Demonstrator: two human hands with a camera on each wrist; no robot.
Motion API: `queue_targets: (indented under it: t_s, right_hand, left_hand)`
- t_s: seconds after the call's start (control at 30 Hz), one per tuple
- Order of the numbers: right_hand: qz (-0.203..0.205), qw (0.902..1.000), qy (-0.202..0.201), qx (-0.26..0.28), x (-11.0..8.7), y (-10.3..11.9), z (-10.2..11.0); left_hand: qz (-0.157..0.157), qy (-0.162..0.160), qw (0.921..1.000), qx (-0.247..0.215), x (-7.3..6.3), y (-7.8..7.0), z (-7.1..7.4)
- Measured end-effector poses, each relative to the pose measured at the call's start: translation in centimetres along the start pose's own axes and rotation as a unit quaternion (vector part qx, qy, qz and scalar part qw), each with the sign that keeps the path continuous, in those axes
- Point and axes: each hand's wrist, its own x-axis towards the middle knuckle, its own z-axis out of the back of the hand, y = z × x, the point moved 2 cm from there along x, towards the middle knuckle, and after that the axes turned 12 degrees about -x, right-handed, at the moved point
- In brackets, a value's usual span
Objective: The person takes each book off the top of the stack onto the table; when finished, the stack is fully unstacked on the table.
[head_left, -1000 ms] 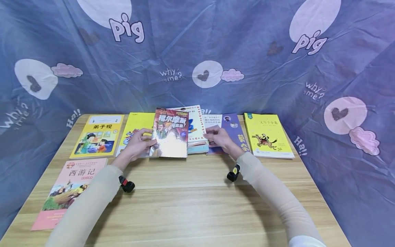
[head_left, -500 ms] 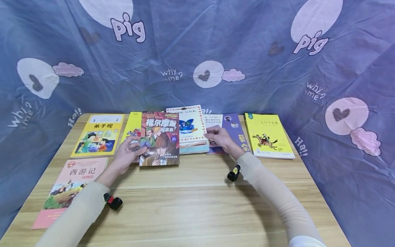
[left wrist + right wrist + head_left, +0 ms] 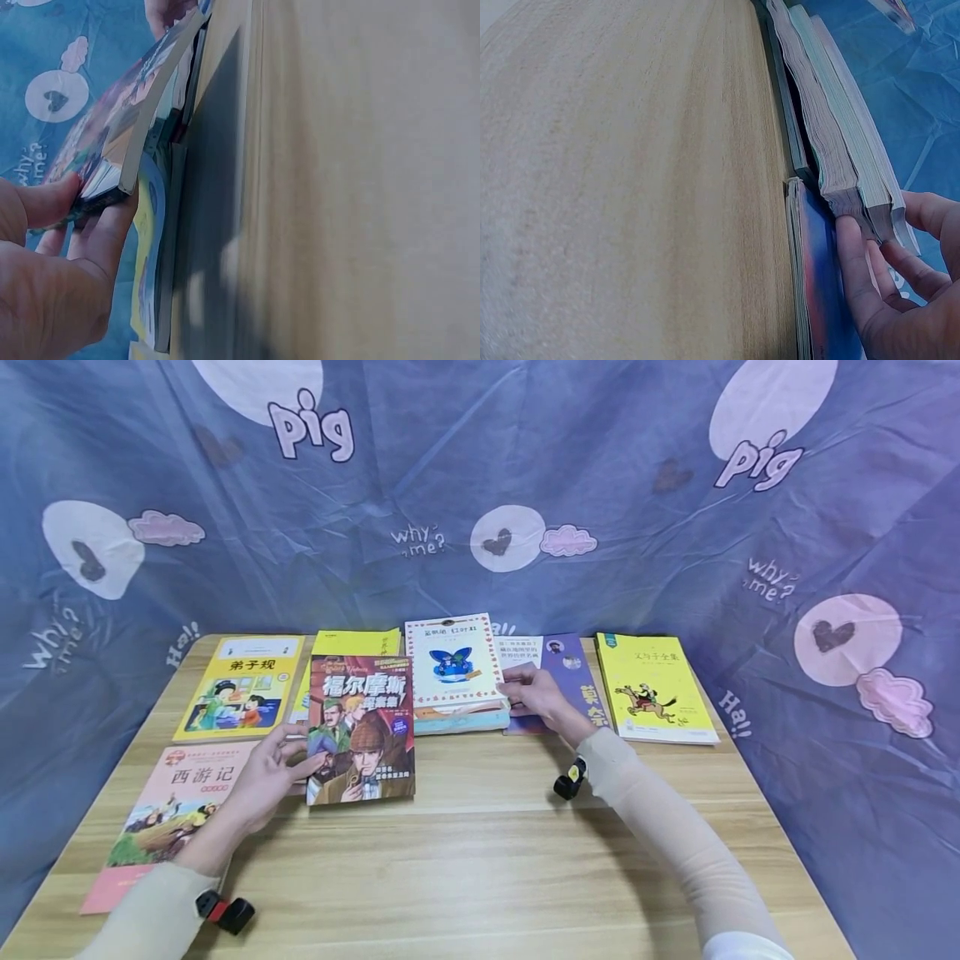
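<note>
My left hand (image 3: 262, 781) pinches the lower left side of a dark red paperback book (image 3: 362, 731) with cartoon detectives on its cover. In the left wrist view the thumb lies on that book's (image 3: 124, 139) cover and the fingers lie under it, raised above the other books. My right hand (image 3: 536, 693) grips the right side of a book stack. A white book (image 3: 453, 652) with a heart border tops that stack, above a light blue one (image 3: 461, 722). The right wrist view shows the thumb and fingers around the thick page blocks (image 3: 844, 112).
Yellow books lie at left (image 3: 240, 685) and right (image 3: 656, 689). A pink book (image 3: 168, 810) is at the front left, partly behind the left arm. A purple book (image 3: 573, 668) lies right of the stack. Blue printed cloth (image 3: 450, 460) hangs behind the wooden table (image 3: 480, 860).
My left hand has carried the dark red book left and toward me, off the stack, uncovering the white book. My right hand has stayed at the stack.
</note>
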Motion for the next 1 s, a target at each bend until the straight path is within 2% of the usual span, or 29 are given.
queue_targets:
  t_s: [0.2,0.5,0.67,0.77,0.9,1.0]
  right_hand:
    - [0.0,1.0,0.002,0.002,-0.1,0.1,0.0]
    - [0.002,1.0,-0.005,0.005,0.1,-0.1,0.0]
    - [0.001,1.0,-0.006,0.004,0.0,-0.1,-0.1]
    - [0.0,1.0,-0.007,0.003,0.0,-0.1,-0.2]
    - [0.0,0.9999,-0.009,0.004,0.0,-0.1,-0.1]
    - [0.0,0.9999,-0.008,0.007,0.0,-0.1,-0.1]
  left_hand:
    - [0.023,-0.017,0.9995,0.01,-2.5,0.6,1.2]
    - [0.085,0.019,0.9961,0.017,-5.8,2.1,3.6]
    - [0.123,0.02,0.9919,0.02,-7.7,3.4,4.6]
    - [0.153,0.011,0.9879,0.023,-8.5,3.9,5.1]
    - [0.181,0.017,0.983,0.021,-8.8,4.3,5.7]
    - [0.184,0.035,0.9821,0.026,-8.8,4.5,6.2]
